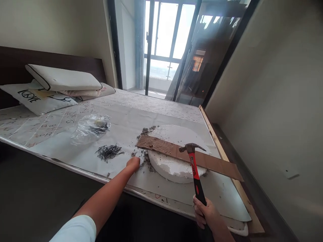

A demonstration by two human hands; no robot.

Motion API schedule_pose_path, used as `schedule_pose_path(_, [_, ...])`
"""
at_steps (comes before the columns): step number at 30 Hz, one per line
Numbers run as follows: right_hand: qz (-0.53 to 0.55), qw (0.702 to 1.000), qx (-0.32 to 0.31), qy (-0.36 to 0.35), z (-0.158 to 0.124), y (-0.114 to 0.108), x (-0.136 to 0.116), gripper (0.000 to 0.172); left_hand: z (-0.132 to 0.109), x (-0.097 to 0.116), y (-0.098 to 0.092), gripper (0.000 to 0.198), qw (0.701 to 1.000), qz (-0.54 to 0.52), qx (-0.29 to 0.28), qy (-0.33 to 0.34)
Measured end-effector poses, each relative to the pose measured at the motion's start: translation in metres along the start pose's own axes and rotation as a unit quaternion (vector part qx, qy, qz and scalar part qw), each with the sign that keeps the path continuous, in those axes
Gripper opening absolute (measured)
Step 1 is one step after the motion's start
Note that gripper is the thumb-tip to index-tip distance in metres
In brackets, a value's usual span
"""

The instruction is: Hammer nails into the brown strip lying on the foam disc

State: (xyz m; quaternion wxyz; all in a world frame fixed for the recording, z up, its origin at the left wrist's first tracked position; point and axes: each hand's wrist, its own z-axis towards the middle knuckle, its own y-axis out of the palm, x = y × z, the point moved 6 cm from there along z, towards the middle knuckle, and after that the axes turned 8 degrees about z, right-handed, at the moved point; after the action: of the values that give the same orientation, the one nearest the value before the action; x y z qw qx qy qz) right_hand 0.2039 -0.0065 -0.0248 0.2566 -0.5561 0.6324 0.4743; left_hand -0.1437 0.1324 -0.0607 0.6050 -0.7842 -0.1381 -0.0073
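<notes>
Fingers (199, 211) of my right hand (206, 214) clamped round the black grip of one red-handled steel claw hammer (194, 173). Its head is over one long brown perforated board strip (214, 164); can't tell whether it touches. The strip lies across one white round foam disc (171, 166) on the bed's printed sheet (131, 114). Left hand (133, 164) is down beside grey crumbs (146, 158), fingers hidden, so can't tell if curled. One pile of dark nails (109, 152). One clear plastic bag (91, 127). At least three pillows (63, 79) farthest.
</notes>
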Motion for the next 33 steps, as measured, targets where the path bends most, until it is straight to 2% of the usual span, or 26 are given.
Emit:
schedule_pose_path(4, [-0.006,1.000,-0.001,0.003,-0.002,-0.004,-0.006,0.053,0.005,-0.001,-0.011,0.011,0.999,0.042,0.015,0.007])
schedule_pose_path(7, [0.000,1.000,0.001,0.006,-0.002,-0.008,-0.007,0.054,0.004,0.000,-0.029,0.016,0.997,0.054,0.052,0.033])
schedule_pose_path(9, [0.005,1.000,-0.004,0.000,-0.001,-0.009,-0.008,0.053,0.000,0.003,-0.042,0.018,0.996,0.022,0.068,0.050])
schedule_pose_path(11, [0.013,1.000,-0.005,0.001,-0.002,-0.010,-0.008,0.051,-0.008,0.010,-0.053,0.021,0.995,-0.049,0.058,0.060])
schedule_pose_path(13, [0.021,1.000,-0.005,0.007,-0.003,-0.010,-0.009,0.049,-0.018,0.024,-0.061,0.024,0.987,-0.136,0.038,0.070])
schedule_pose_path(16, [0.030,0.999,-0.013,0.011,-0.005,-0.009,-0.014,0.047,-0.031,0.058,-0.073,0.029,0.962,-0.248,0.031,0.105])
schedule_pose_path(21, [0.041,0.999,-0.020,0.018,-0.008,-0.006,-0.021,0.045,-0.032,0.115,-0.090,0.034,0.929,-0.327,0.097,0.145])
schedule_pose_path(27, [0.037,0.999,-0.015,0.023,-0.003,-0.011,-0.016,0.049,-0.008,0.156,-0.086,0.033,0.928,-0.316,0.137,0.145])
schedule_pose_path(33, [0.042,0.998,0.002,0.042,-0.003,-0.020,-0.016,0.051,0.016,0.175,-0.070,0.033,0.935,-0.289,0.141,0.150])
